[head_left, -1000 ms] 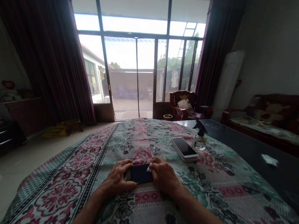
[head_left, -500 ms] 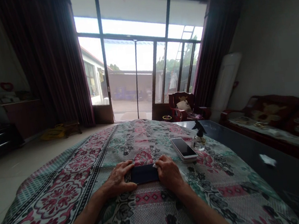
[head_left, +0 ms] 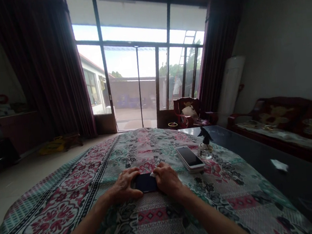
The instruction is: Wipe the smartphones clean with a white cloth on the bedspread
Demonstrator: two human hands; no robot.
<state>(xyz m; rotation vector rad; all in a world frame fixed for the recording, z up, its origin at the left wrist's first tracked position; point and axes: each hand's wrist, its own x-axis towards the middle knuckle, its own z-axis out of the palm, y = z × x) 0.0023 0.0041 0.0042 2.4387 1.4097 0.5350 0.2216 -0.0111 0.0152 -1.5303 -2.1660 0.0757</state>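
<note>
A dark smartphone (head_left: 146,182) lies flat and crosswise on the flowered cloth (head_left: 152,216) in front of me. My left hand (head_left: 126,185) grips its left end, the thumb at the near edge and the fingers at the far edge. In my right hand (head_left: 167,179) the fingers are pinched on a small white wipe (head_left: 152,174), of which only a tip shows. That hand rests over the right part of the screen and hides it. Beyond it to the right is a stack of white-edged phones (head_left: 190,157). A small clear bottle with a black top (head_left: 205,149) stands beside the stack.
A dark glossy tabletop (head_left: 251,158) shows at right, bearing a crumpled white paper (head_left: 280,165). Past it stand a wooden sofa (head_left: 285,117) and an armchair (head_left: 187,109). Glass doors (head_left: 133,89) between dark curtains (head_left: 40,70) are at the back.
My right hand with the wipe has slid left across the phone, covering more of the screen. My left hand keeps its hold. The view has shifted slightly.
</note>
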